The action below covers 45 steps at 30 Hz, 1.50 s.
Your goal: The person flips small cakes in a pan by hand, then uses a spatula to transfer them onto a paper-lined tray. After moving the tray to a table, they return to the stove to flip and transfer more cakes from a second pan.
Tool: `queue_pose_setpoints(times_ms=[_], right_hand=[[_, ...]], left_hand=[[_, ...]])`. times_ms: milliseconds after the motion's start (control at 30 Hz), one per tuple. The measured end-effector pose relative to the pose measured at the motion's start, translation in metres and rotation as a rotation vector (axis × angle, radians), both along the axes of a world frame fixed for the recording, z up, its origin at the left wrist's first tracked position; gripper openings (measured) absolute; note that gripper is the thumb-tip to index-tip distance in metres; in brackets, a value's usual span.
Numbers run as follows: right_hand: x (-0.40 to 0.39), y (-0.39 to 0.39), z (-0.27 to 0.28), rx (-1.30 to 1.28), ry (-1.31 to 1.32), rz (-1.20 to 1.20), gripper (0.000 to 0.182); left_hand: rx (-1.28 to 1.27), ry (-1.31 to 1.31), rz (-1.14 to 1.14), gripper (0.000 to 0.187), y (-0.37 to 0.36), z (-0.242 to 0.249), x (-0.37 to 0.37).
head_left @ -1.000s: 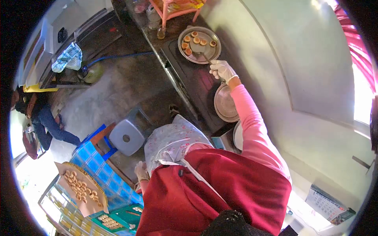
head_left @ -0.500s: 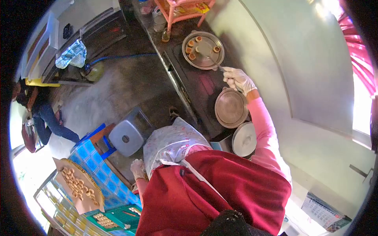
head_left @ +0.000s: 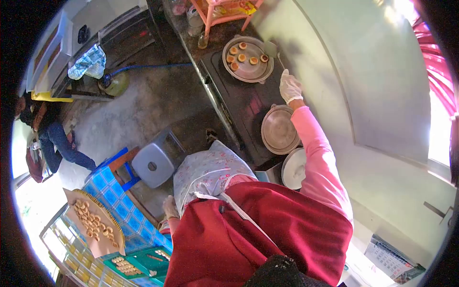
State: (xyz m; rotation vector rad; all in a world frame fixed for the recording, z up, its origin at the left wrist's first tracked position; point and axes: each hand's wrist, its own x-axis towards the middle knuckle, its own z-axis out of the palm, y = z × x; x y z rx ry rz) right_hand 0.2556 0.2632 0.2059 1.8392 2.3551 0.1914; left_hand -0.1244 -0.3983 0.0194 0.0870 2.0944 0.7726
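My right hand [head_left: 290, 87], in a clear glove, is closed around the handle of a spatula [head_left: 270, 49]. The spatula's broad blade is raised at the right rim of a round metal pan [head_left: 249, 75]. Inside that pan lie several small round cakes [head_left: 242, 58] with browned tops, mostly toward its left half. My left hand [head_left: 170, 207], also gloved, hangs low beside my floral apron [head_left: 210, 167], fingers loosely extended and nothing seen in them. Nearer to me on the counter sits a second round pan [head_left: 279, 130].
A white lid [head_left: 295, 168] lies beside the second pan. An orange rack [head_left: 224, 19] stands past the first pan. Behind my left side are a grey stool [head_left: 154, 165], a basket of small cakes [head_left: 93, 222] and a green tray [head_left: 143, 263]. Another person [head_left: 60, 138] is at far left.
My right hand has drawn the spatula up and right, out of the pan's middle to its right rim. One more browned cake top now shows near the centre. My left hand shifted slightly.
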Motion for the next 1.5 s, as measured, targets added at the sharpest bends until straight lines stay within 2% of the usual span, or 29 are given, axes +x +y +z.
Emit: queue_pose_setpoints(times_ms=[33, 67, 133, 233, 333, 367, 433, 467, 533, 633, 700, 733, 800, 867, 900, 933, 967, 1033, 1067, 1167, 1233, 1333, 1500], right_hand=[[0.000, 0.001, -0.002, -0.016, -0.012, -0.002, 0.031], [-0.001, 0.002, -0.005, -0.033, -0.023, -0.002, 0.030], [0.007, 0.000, -0.005, -0.097, 0.176, -0.046, 0.026], [0.024, -0.010, -0.009, -0.208, 0.394, -0.153, 0.024], [0.037, -0.018, -0.007, -0.462, 0.769, -0.474, 0.026], [0.043, -0.020, -0.008, -0.570, 0.928, -0.617, 0.029], [0.052, -0.032, -0.014, -0.457, 0.716, -0.317, 0.033], [0.057, -0.038, -0.017, -0.375, 0.605, -0.183, 0.036], [0.029, -0.062, 0.033, -0.349, 0.490, -0.137, 0.039], [0.032, -0.069, 0.038, -0.381, 0.517, -0.090, 0.041], [0.039, -0.064, 0.024, -0.197, 0.518, 0.087, 0.040], [0.045, -0.058, 0.010, -0.022, 0.530, 0.216, 0.039], [0.056, -0.041, -0.003, -0.064, 0.549, 0.165, 0.038], [0.043, -0.024, 0.031, -0.432, 0.570, -0.136, 0.039], [0.036, -0.018, 0.051, -0.572, 0.567, -0.265, 0.039], [0.034, -0.012, 0.061, -0.583, 0.529, -0.245, 0.038], [0.033, -0.002, 0.069, -0.592, 0.490, -0.220, 0.037], [0.021, 0.008, 0.091, -0.562, 0.389, -0.145, 0.035], [0.024, 0.012, 0.087, -0.537, 0.431, -0.104, 0.035], [0.034, 0.018, 0.082, -0.511, 0.496, -0.046, 0.033], [0.026, 0.017, 0.095, -0.557, 0.466, -0.078, 0.031], [0.045, 0.041, 0.079, -0.441, 0.164, 0.131, 0.038], [0.061, 0.097, 0.064, -0.602, 0.004, 0.254, 0.039]], left_hand=[[0.136, -0.209, 0.393, 0.016, -0.001, -0.002, 0.001], [0.034, 0.152, -0.032, 0.017, -0.004, -0.002, 0.000], [-0.182, 0.857, -0.888, 0.020, 0.007, 0.023, 0.002], [0.129, -0.142, 0.759, 0.021, 0.038, 0.040, 0.014], [0.206, -0.140, 0.323, 0.021, 0.015, 0.018, 0.010], [0.093, 0.087, -0.048, 0.021, 0.008, 0.012, 0.006], [-0.142, 0.533, -0.795, 0.023, 0.002, 0.009, 0.001], [-0.141, 0.447, -0.706, 0.024, -0.001, 0.007, 0.001], [-0.138, 0.275, -0.528, 0.025, 0.010, 0.020, -0.001], [-0.134, 0.018, -0.259, 0.028, 0.022, 0.033, -0.003], [-0.087, 0.141, -0.311, 0.029, 0.024, 0.023, -0.007], [-0.077, 0.196, -0.342, 0.030, 0.023, 0.016, -0.009], [-0.075, 0.301, -0.409, 0.029, 0.021, 0.006, -0.012], [-0.098, 0.244, -0.365, 0.027, 0.019, -0.001, -0.018], [-0.115, 0.136, -0.286, 0.025, 0.016, -0.004, -0.020], [-0.133, 0.027, -0.204, 0.023, 0.020, 0.002, -0.019], [-0.178, 0.046, -0.276, 0.023, 0.024, 0.009, -0.019], [-0.248, 0.106, -0.426, 0.021, 0.047, 0.054, -0.015], [-0.272, 0.150, -0.504, 0.021, 0.054, 0.070, -0.011], [-0.311, 0.298, -0.721, 0.019, 0.045, 0.077, -0.001], [-0.389, 0.319, -0.799, 0.018, 0.031, 0.056, 0.006], [-0.514, 0.353, -0.914, 0.018, 0.006, 0.024, 0.014], [-0.543, 0.336, -1.005, 0.022, -0.007, -0.007, 0.010]])
